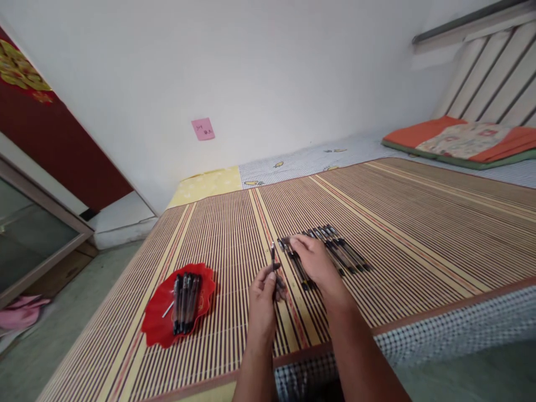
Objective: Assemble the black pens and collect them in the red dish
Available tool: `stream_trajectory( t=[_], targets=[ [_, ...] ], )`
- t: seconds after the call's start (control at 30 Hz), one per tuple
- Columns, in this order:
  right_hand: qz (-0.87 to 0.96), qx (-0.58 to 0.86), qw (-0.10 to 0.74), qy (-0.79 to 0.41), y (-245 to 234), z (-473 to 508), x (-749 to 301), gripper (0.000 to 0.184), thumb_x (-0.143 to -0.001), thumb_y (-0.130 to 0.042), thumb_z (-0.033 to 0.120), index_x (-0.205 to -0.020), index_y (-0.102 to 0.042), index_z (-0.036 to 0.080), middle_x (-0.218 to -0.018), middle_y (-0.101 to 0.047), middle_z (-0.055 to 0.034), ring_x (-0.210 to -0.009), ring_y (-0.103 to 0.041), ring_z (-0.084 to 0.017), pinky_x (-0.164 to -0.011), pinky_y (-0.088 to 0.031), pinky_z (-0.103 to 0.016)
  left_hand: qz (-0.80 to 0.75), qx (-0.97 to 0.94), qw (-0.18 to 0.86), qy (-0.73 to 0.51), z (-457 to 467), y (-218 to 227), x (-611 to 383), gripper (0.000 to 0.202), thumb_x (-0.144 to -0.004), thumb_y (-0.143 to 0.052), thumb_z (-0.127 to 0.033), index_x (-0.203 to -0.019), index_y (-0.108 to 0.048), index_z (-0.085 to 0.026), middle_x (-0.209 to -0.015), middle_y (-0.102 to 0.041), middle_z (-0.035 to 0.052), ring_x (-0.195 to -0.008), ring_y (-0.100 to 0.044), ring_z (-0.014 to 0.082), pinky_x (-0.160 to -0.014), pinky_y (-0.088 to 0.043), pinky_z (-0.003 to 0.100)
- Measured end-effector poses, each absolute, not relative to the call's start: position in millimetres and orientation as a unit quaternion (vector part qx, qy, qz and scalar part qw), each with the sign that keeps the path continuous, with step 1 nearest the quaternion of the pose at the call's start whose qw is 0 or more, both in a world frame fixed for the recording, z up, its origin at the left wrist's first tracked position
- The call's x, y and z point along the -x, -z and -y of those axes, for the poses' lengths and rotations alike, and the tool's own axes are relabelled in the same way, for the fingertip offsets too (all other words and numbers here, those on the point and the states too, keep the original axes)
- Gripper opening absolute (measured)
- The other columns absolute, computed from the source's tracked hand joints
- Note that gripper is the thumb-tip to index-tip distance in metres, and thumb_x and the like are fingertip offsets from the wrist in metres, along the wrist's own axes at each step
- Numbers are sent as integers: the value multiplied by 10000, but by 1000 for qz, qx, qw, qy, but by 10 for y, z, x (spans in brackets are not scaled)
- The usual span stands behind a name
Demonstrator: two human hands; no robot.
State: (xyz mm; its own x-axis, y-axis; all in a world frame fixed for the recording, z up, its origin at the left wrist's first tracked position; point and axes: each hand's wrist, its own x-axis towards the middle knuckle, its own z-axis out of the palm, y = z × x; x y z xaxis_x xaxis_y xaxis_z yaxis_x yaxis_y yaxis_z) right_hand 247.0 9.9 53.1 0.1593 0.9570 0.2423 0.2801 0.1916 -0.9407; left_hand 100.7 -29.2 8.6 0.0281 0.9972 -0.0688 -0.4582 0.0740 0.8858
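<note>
My left hand (pixel 263 287) is closed around a black pen (pixel 273 255), held upright with a pale, narrow tip at its top. To its right, the fingers of my right hand (pixel 312 257) pinch a small dark piece (pixel 286 240) that looks like a pen cap, apart from the pen's tip. Under and beside my right hand lie several black pens (pixel 349 254) in a slanting row on the striped mat; my hand hides some of them. On the left, a red scalloped plate (pixel 157 307) bears a bunch of black pens (pixel 186 301) and a thin white stick (pixel 167 309).
The striped bamboo mat (pixel 226 234) covers a bed against a white wall (pixel 293 72) bearing a pink note (pixel 203 129). A folded orange quilted cloth (pixel 460 139) lies by the slatted headboard at far right. The mat's front edge (pixel 439 312) is near my forearms.
</note>
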Motion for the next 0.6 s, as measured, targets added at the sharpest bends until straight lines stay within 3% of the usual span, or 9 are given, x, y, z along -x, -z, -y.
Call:
stream_trajectory(
  t=[0.13, 0.27, 0.47, 0.6],
  targets=[
    [643, 661, 361, -136, -349, -157, -2378, 464, -913, -369, 117, -1285, -644, 88, -1345, -633, -175, -1329, -476, -315, -1120, -331, -455, -408, -285, 593, -633, 226, -52, -954, 394, -691, -832, -399, -954, -684, -145, -640, -606, -32, -507, -509, 74, -477, -390, 182],
    [682, 686, 230, -111, -209, -184, -2250, 495, -910, -368, 83, -1338, -616, 96, -1464, -554, -149, -1463, -308, -341, -1179, -216, -489, -412, -265, 588, -643, 200, -31, -931, 404, -663, -833, -391, -928, -660, -140, -608, -605, -31, -490, -508, 79, -464, -388, 181],
    [707, 671, 193, -112, -113, -230, -2152, 482, -931, -350, 88, -1330, -619, 121, -1475, -547, -139, -1470, -301, -342, -1176, -164, -533, -419, -237, 587, -651, 188, -39, -925, 396, -626, -839, -373, -882, -651, -137, -588, -598, -32, -456, -489, 69, -433, -342, 171],
    [703, 664, 232, -105, -209, -217, -2145, 344, -946, -418, 160, -1111, -720, 152, -1252, -701, -132, -1402, -402, -314, -1173, -159, -504, -417, -242, 585, -652, 187, -31, -901, 395, -641, -832, -375, -900, -654, -135, -578, -587, -36, -458, -491, 70, -437, -322, 171]
  ],
)
